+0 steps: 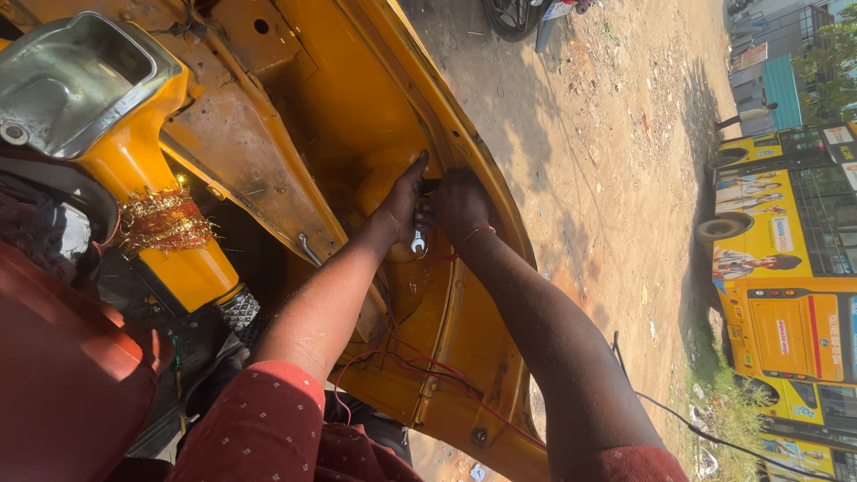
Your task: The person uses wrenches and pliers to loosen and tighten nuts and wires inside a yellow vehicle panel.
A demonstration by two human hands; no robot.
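Note:
My left hand (400,203) reaches into the front of a yellow vehicle body (357,98) and grips a small silver spanner (418,241), whose open end hangs just below the fingers. My right hand (460,201) is right beside it, fingers curled against the same spot on the yellow inner panel. A small dark part (430,186) shows between the two hands. A red thread circles my right wrist (475,234). What the right fingers hold is hidden.
Thin red wires (420,364) run along the panel under my arms. A chrome headlamp housing (71,76) and a gold tinsel garland (165,219) sit at left. Dirt ground (607,143) lies outside, with a yellow bus (786,268) at right and a black cable (678,415).

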